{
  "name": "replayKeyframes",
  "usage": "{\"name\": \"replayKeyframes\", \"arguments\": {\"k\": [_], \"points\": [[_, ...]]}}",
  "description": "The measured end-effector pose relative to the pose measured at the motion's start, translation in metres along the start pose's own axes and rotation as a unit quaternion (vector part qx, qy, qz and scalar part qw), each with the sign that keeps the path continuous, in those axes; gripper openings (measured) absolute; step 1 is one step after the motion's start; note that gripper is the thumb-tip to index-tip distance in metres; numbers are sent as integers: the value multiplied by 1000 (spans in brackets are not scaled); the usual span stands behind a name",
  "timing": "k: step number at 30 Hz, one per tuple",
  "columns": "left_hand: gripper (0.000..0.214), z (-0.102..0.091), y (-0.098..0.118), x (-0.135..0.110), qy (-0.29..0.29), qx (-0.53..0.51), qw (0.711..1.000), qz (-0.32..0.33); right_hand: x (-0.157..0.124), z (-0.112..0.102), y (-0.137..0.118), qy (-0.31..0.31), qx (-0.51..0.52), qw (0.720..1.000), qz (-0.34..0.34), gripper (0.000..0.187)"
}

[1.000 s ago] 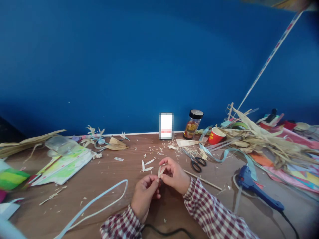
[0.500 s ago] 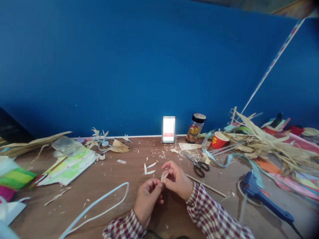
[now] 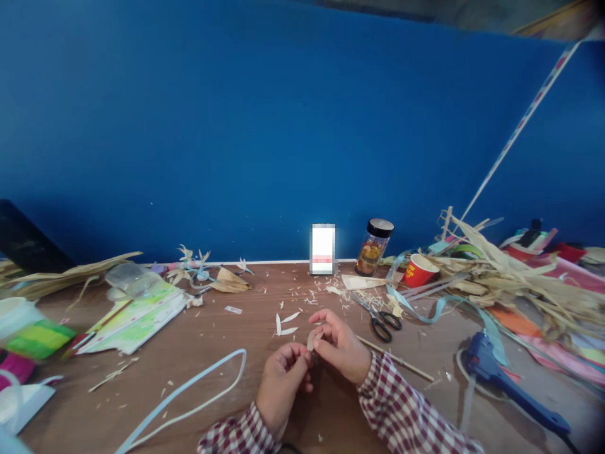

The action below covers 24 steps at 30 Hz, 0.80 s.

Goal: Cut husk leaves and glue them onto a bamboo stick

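Between my fingertips is a small pale piece of dried husk (image 3: pixel 311 340), partly covered by the fingers. My left hand (image 3: pixel 285 378) pinches its lower end. From the right, my right hand (image 3: pixel 343 349) grips its upper part with thumb and fingers, close against the left fingertips. Just beyond the hands, several cut white petal-shaped pieces (image 3: pixel 286 323) lie on the brown table (image 3: pixel 227 416). Black-handled scissors (image 3: pixel 385 325) rest to the right, among pale trimmings. A thin stick (image 3: pixel 397 359) lies beside my right wrist.
At right lie a blue glue gun (image 3: pixel 515 384), a red paper cup (image 3: pixel 420 271) and a heap of dried husks (image 3: pixel 501 265). A black-lidded jar (image 3: pixel 374 249) stands near the blue wall. At left are a painted sheet (image 3: pixel 137 321) and a looped pale-blue strip (image 3: pixel 189 372).
The view has shifted slightly, so everything sits a little lower and further right. Both hands keep hold of the husk piece, which has turned slightly between the fingers.
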State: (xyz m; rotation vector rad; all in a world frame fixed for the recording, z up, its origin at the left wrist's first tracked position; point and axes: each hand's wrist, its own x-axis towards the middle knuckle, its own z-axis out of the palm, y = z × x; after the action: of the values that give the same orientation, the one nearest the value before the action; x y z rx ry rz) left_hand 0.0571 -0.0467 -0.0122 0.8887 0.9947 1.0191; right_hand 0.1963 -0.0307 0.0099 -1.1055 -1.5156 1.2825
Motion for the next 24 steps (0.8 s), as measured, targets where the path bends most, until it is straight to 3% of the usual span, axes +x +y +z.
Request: {"name": "replayKeyframes", "arguments": {"k": [20,24], "points": [[25,-1,0,0,-6,-6,1000,-4,-1,1,-1,20,-23,999,-10,30],[26,-1,3,0,10,-36,999,-18,2,-4,2,13,36,999,9,33]]}}
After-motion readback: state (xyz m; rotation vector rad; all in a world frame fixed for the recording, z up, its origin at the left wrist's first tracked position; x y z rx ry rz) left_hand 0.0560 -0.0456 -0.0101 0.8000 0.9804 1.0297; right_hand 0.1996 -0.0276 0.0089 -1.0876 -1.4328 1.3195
